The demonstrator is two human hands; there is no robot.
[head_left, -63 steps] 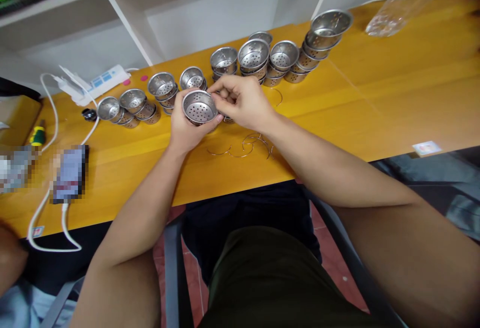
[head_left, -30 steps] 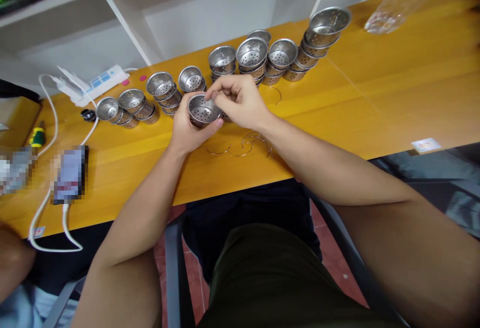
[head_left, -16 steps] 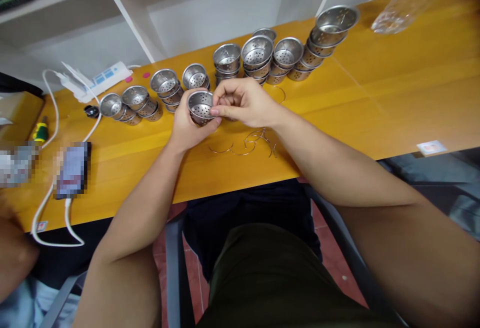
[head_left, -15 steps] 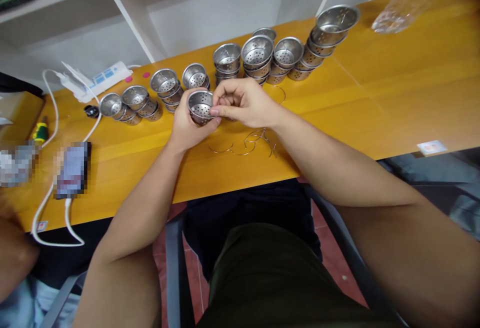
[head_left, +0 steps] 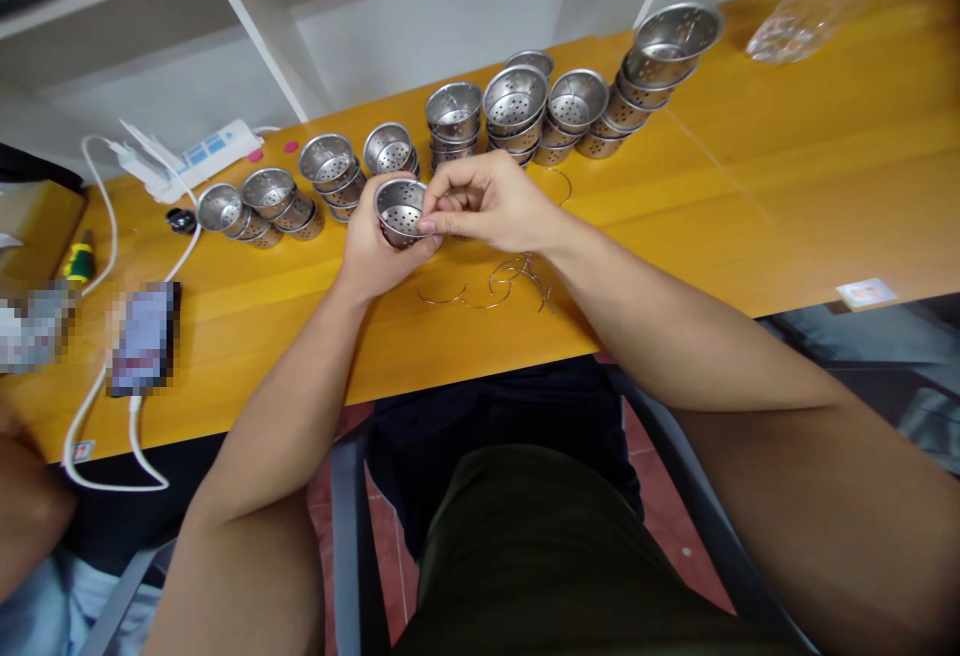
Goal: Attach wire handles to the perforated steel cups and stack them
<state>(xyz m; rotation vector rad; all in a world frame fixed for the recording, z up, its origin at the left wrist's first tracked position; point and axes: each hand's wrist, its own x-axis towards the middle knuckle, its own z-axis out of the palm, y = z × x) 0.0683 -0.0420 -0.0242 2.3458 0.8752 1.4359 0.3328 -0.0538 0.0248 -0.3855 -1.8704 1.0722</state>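
Observation:
A small perforated metal cup (head_left: 400, 210) is wrapped by my left hand (head_left: 369, 254), its mouth turned up toward me. My right hand (head_left: 487, 204) is closed in a pinch at the cup's right rim, thumb and forefinger pressed together there. Whatever sits between those fingertips, if anything, is too small or hidden to make out. Several thin curved wires (head_left: 501, 286) lie loose on the table just below my right hand. Behind both hands stand stacks of similar perforated cups (head_left: 514, 101) in a row.
The yellow wooden table (head_left: 757, 206) meets a white shelf unit at the back. A power strip (head_left: 202, 161), a phone (head_left: 144, 339) with a white cable and a screwdriver (head_left: 80, 261) lie at left. A clear plastic bottle (head_left: 806, 21) is at far right. Another person's arm (head_left: 30, 511) shows at lower left.
Almost nothing differs. Both hands keep their hold at the cup, and the view has shifted very slightly.

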